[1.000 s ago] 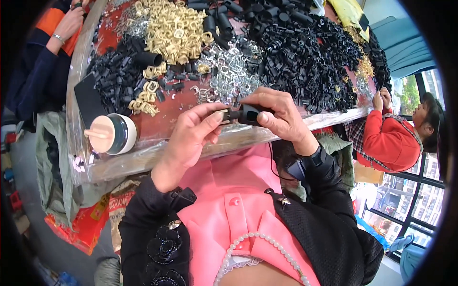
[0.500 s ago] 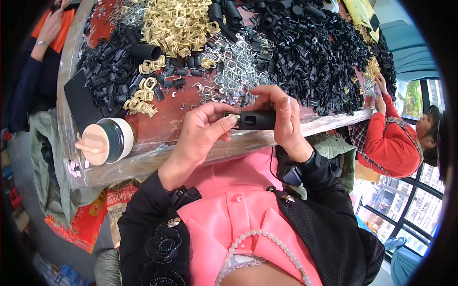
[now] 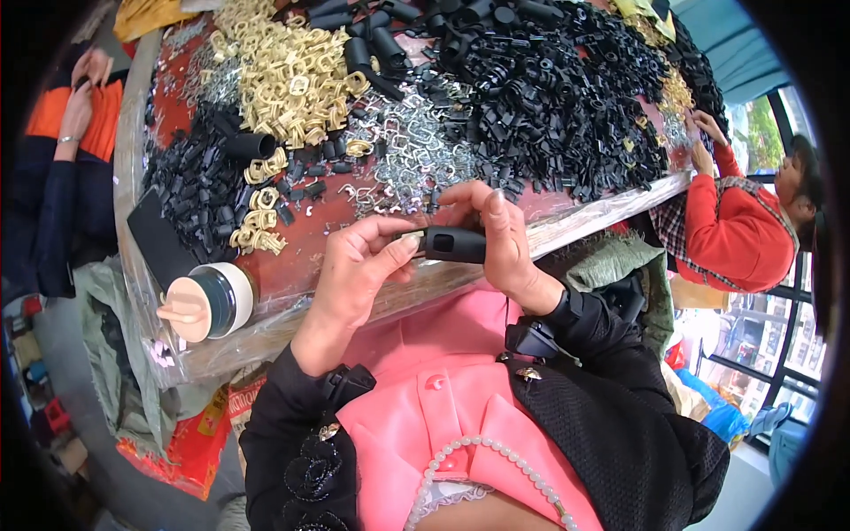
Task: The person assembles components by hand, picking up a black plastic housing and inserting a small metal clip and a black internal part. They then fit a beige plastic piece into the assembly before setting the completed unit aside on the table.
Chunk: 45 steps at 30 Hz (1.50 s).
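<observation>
Over the table's near edge I hold a black plastic tube (image 3: 460,245) with a rectangular slot in its side. It lies nearly level. My right hand (image 3: 512,257) is closed around its right end, with the thumb up and the index finger arched above. At the tube's left end, my left hand (image 3: 354,270) pinches with thumb and fingertips; whatever small piece sits there is mostly covered by them. Just beyond my hands lies a heap of bent silver metal clips (image 3: 412,146). Beige plastic rings (image 3: 297,84) are piled to its left.
Small black parts (image 3: 567,115) cover the table's right side; more black pieces (image 3: 190,173) lie left. A lidded jar (image 3: 208,301) and a black flat panel (image 3: 161,237) stand at the near-left corner. A person in red (image 3: 730,230) works at right; another person's hands (image 3: 84,93) show at far left.
The whole view has shifted, so the table and jar appear lower. The tube's right end now dips slightly. Both hands keep their hold on either end.
</observation>
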### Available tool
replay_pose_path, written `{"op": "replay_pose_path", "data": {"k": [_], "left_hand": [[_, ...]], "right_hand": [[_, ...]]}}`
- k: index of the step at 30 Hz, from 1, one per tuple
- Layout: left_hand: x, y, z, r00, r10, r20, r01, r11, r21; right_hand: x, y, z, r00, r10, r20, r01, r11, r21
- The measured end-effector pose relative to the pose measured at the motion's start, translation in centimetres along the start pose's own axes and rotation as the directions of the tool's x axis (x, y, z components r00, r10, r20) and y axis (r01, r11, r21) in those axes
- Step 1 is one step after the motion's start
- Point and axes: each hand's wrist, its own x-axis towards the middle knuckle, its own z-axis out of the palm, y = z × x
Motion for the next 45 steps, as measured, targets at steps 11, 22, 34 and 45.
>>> {"op": "replay_pose_path", "data": {"k": [11,22,34,45], "left_hand": [[-0.5,-0.9,0.5,0.99,-0.124,-0.062,0.114,0.983,-0.141],[-0.2,-1.8,0.6,0.983,-0.177,0.045,0.182,0.942,-0.283],[-0.6,-1.5,1.1,0.986,-0.093,0.138,0.137,0.926,-0.352],[0.2,-2.2,0.6,0.991,-0.062,0.119,0.108,0.896,-0.43]], "right_hand": [[-0.5,0.4,-0.2,0.99,-0.09,0.107,0.097,0.993,-0.062],[0.0,0.5,-0.2,0.812,-0.346,0.47,0.302,0.938,0.168],[-0.2,0.3,0.3,0.884,-0.327,0.335,0.337,0.941,0.03],[0.1,0.7,1.4,0.964,-0.186,0.19,0.092,0.904,0.418]]}}
